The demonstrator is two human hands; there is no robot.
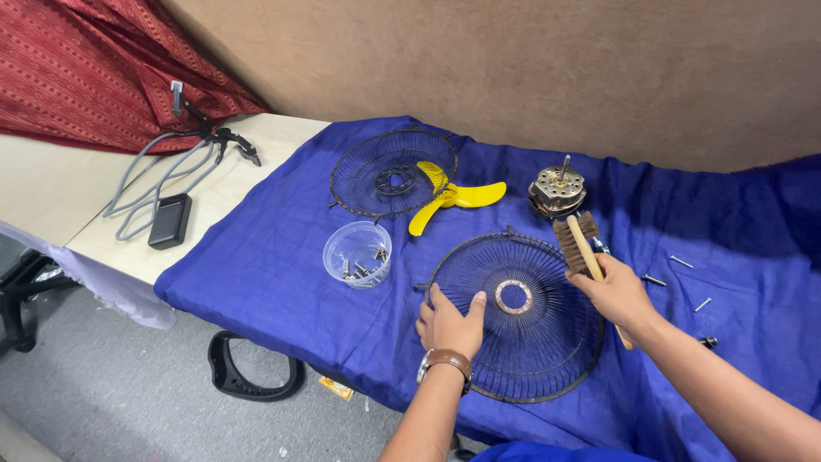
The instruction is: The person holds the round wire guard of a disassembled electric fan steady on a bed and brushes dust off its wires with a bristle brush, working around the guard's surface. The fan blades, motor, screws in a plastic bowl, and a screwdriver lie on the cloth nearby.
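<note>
A round black wire fan grille (534,342) lies on the blue cloth (282,265) in front of me. My left hand (449,323), with a brown-strapped watch on the wrist, presses on the grille's left edge. My right hand (617,295) grips the wooden handle of a bristle brush (576,240), whose bristled head points away over the grille's far right rim. A second wire grille (389,174) lies farther back with a yellow fan blade (453,198) resting against it. A fan motor (557,190) stands just beyond the brush.
A clear plastic cup (357,253) holding several screws sits left of the near grille. Loose screws (681,262) lie on the cloth at the right. A black adapter (169,220) with grey cable rests on the bare wooden tabletop at left. A black handle-like part (248,368) lies on the floor.
</note>
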